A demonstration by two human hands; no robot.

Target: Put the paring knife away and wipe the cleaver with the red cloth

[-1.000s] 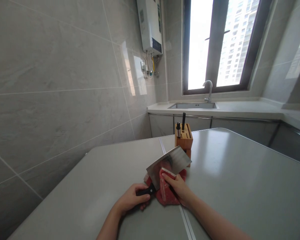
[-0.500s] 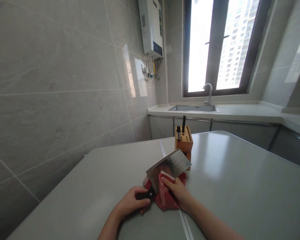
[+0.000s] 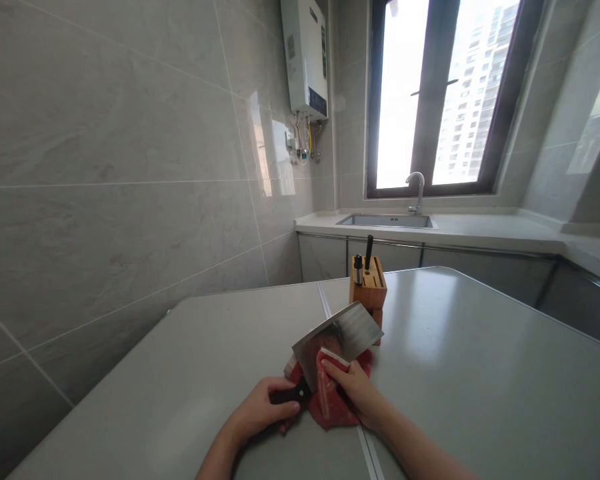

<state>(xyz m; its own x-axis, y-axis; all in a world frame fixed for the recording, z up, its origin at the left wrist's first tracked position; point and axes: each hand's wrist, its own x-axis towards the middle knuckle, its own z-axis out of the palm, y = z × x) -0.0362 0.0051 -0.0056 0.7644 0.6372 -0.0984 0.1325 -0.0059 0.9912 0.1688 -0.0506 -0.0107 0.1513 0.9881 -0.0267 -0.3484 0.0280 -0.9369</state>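
Observation:
My left hand is closed round the black handle of a broad steel cleaver, whose blade slants up to the right above the table. My right hand grips a folded red cloth and presses it against the lower part of the blade. Part of the cloth lies under the blade on the grey table. A wooden knife block with two dark handles in it stands just behind the cleaver.
A tiled wall runs along the left. Behind the table is a counter with a sink and tap under a window. A white water heater hangs on the wall. A seam crosses the table.
The hands, cleaver and cloth keep almost the same pose. The view has tilted slightly upward, and my right hand with the cloth has slid a little down the blade.

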